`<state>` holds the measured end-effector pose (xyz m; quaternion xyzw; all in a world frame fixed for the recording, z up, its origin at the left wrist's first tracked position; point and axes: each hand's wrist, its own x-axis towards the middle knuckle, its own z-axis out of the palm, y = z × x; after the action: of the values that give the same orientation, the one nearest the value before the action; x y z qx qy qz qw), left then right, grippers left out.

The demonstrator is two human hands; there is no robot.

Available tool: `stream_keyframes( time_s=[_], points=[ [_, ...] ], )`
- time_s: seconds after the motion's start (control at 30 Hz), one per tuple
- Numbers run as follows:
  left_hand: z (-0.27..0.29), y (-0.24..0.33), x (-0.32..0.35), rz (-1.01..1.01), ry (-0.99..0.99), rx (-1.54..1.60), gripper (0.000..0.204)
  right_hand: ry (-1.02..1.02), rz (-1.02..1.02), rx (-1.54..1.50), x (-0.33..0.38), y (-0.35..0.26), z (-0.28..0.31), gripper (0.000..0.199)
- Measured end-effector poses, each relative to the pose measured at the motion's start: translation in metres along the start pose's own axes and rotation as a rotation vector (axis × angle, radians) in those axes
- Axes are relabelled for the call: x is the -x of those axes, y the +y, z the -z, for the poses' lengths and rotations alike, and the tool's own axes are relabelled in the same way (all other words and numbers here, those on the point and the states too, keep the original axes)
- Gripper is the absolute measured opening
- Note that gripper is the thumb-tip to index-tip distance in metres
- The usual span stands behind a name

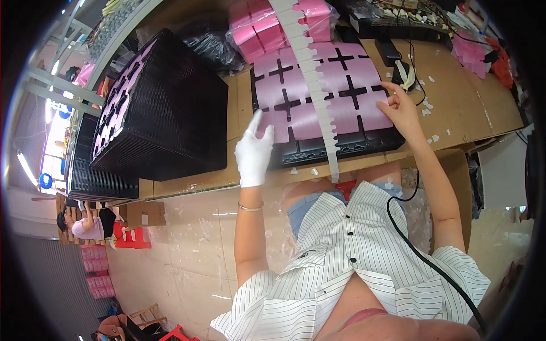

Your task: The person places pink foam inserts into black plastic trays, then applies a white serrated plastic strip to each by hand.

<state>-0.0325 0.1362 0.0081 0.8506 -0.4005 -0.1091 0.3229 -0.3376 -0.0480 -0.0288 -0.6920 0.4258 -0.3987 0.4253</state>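
A black tray (364, 140) lies on the bench in front of me, holding rows of pink sheet pieces (311, 124) with dark cross-shaped gaps between them. Across its middle runs a long white strip (325, 116) with a notched edge, its near end hanging past the tray's front. At the tray's left edge is my left hand (254, 154), in a white glove, fingers apart and holding nothing. My bare right hand (402, 111) is at the right edge, its thumb and fingers apart, fingertips touching or just over the outermost pink piece.
Tall stacks of black trays (176, 108) stand to the left. Behind the tray are pink bundles in clear plastic (256, 34) and a black plastic bag (210, 48). Cables (414, 68) and white scraps (427, 105) lie at right. Another person (88, 224) is far left.
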Motion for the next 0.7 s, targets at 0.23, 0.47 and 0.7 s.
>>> stream_keyframes(
  time_s=[0.23, 0.47, 0.7],
  points=[
    [-0.003, -0.003, 0.027, -0.023, -0.035, -0.107, 0.031, 0.029, 0.045, 0.247, 0.025, 0.013, 0.003, 0.026],
    [-0.012, -0.004, 0.017, -0.120, 0.036, -0.187, 0.027, 0.157, 0.126, 0.357, 0.021, 0.018, -0.005, 0.021],
    [-0.010, -0.009, 0.018, -0.129, 0.013, -0.240, 0.027, 0.033, 0.216, 0.450, 0.027, 0.014, 0.000, 0.019]
  ],
)
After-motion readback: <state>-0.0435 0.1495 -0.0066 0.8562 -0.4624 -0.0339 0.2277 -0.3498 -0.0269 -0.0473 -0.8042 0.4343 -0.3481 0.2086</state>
